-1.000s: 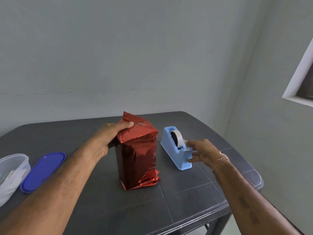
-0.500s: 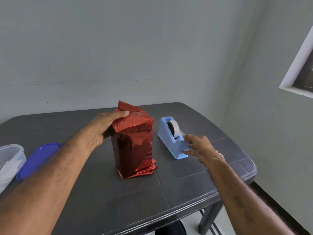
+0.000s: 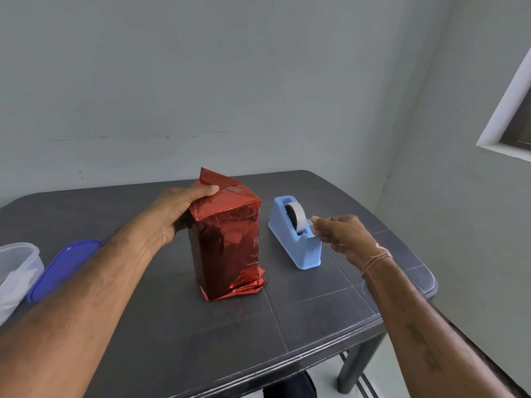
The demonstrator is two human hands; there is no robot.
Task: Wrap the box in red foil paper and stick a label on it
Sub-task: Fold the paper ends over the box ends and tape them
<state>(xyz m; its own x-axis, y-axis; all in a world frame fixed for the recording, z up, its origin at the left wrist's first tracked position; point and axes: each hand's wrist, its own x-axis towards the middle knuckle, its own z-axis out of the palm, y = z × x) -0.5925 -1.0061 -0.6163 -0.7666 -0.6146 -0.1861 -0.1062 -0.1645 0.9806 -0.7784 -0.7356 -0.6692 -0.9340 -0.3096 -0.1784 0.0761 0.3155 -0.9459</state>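
Pale wall point(image 3: 258, 81) behind, dark grey table point(image 3: 316, 326) in front. Grips the red foil-wrapped box point(image 3: 227, 242), upright mid-table, with the left hand point(image 3: 178, 214) curled over its top left edge. Pinches the tape end point(image 3: 311, 225) at the blue tape dispenser point(image 3: 298, 251), just right of the box, with the right hand point(image 3: 342, 234). Well left of the box: blue lid point(image 3: 63, 268), clear container point(image 3: 17, 262)

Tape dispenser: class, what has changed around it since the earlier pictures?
The right hand, earlier touching the front of the tape dispenser, now pinches the free tape end. The left hand still grips the top of the foil-wrapped box; box and dispenser have not moved.
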